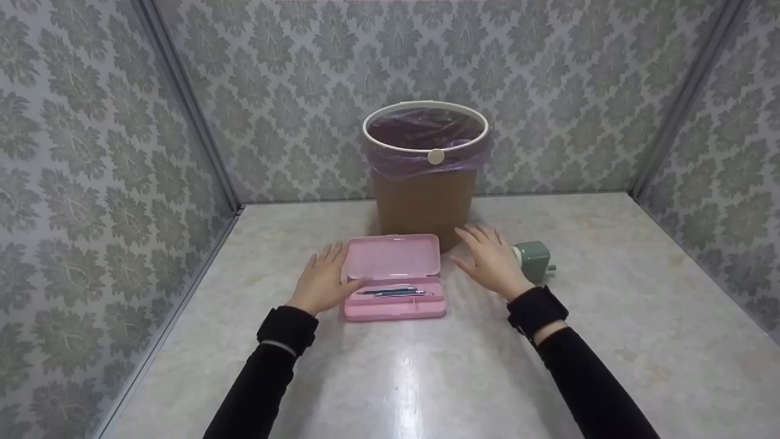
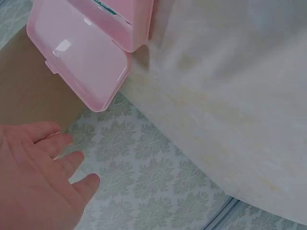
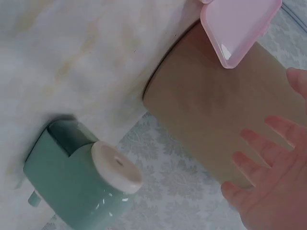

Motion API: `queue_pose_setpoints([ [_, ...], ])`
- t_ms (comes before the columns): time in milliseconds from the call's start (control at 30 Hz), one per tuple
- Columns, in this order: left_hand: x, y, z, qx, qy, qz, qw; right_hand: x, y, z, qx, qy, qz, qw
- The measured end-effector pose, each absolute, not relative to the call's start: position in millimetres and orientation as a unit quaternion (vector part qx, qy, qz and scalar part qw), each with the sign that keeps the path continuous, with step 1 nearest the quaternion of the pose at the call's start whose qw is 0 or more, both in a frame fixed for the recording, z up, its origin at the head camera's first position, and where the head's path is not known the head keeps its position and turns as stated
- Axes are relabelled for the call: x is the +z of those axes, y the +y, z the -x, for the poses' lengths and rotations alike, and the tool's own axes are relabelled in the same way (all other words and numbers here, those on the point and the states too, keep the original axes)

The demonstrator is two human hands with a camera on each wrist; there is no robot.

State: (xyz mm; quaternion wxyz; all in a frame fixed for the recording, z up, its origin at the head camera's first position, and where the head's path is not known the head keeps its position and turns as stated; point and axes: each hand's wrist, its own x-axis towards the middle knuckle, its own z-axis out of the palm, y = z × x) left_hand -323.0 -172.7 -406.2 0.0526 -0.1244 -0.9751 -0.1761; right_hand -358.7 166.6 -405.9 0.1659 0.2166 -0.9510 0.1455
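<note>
A pink pencil case [image 1: 393, 277] lies open on the marble table [image 1: 426, 378], lid [image 1: 394, 256] tipped back, with dark pens [image 1: 393, 292] in its tray. My left hand [image 1: 323, 277] is at the case's left side with fingers straight, the thumb by the tray's edge; whether it touches is unclear. My right hand [image 1: 490, 259] hovers open to the right of the case, apart from it. In the left wrist view the left hand [image 2: 36, 177] is spread below the lid [image 2: 84, 52]. In the right wrist view the right hand [image 3: 273, 182] is spread, holding nothing.
A brown waste bin [image 1: 425, 177] with a purple liner stands right behind the case. A green pencil sharpener [image 1: 533, 261] sits just right of my right hand. Patterned walls enclose the table on the left, back and right.
</note>
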Motion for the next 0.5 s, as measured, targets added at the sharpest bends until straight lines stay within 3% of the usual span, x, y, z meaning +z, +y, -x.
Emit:
queue_pose_setpoints([
  [300, -424, -180, 317, -0.204, -0.971, 0.122, -0.001, -420, 136, 361, 0.146, -0.94, -0.278, 0.132],
  [500, -435, -181, 312, -0.242, -0.961, 0.13, -0.004, -432, 118, 364, 0.174, -0.928, -0.315, 0.095],
])
